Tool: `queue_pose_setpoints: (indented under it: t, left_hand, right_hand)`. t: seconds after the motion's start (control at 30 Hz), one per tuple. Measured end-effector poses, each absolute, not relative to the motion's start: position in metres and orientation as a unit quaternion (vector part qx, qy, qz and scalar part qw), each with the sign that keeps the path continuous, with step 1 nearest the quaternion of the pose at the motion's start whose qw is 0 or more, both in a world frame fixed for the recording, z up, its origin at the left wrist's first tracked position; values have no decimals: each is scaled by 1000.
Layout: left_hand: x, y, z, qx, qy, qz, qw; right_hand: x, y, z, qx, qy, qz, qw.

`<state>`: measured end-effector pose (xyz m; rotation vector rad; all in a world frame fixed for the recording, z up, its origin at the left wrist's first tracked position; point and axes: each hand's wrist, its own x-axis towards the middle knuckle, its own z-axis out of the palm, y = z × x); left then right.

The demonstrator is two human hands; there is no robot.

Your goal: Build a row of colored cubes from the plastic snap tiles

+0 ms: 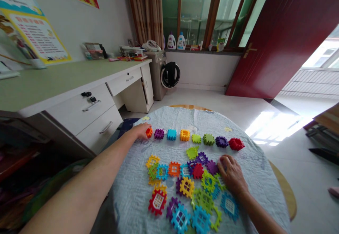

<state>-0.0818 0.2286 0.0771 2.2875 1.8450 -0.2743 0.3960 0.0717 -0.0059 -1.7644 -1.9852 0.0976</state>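
Observation:
At the left end of a row of block stacks, my left hand [142, 131] has its fingers around an orange stack [149, 132]. To its right stand a purple stack [159, 134], a blue one [171, 134], a yellow-orange one [184, 135], green ones, a dark purple one [221, 141] and a red one [236, 144]. My right hand [231, 172] rests at the right edge of a loose pile of window-shaped pieces, beside a purple piece [212, 167] and a green piece [219, 181]. Its fingers are bent, and what lies under them is hidden.
A pale cloth [135, 191] covers the round table. Beyond it are a desk [79, 75] with drawers on the left, a washing machine [158, 75] with its door ajar, bottles on the windowsill and a red door [275, 39].

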Motion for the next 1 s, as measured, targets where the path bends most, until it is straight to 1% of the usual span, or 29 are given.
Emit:
queue_pose_setpoints:
  t: [0.23,0.37,0.47,0.53,0.6,0.7,0.83,1.0]
  left_hand:
    - [-82,230,76,770,623,-94,100]
    - [-82,227,76,764,635,-72,87]
    - [-79,211,78,763,646,1,26]
    - [-72,192,80,776,625,75,-22]
    - [-63,167,80,791,596,129,-40]
    - [-45,121,76,804,571,164,-11]
    - [-24,64,59,805,564,172,65]
    - [-6,23,45,786,577,195,107]
  right_hand:
    - [395,72,-5,-645,-725,30,240]
    - [392,71,0,-644,-725,27,243]
    - [390,70,3,-649,-722,25,241]
    - [389,69,4,-650,-722,25,238]
    - [389,69,5,-649,-722,23,238]
    - [388,68,5,-647,-724,20,237]
    - [388,66,4,-655,-720,6,229]
    - [391,68,-1,-660,-716,-3,227]
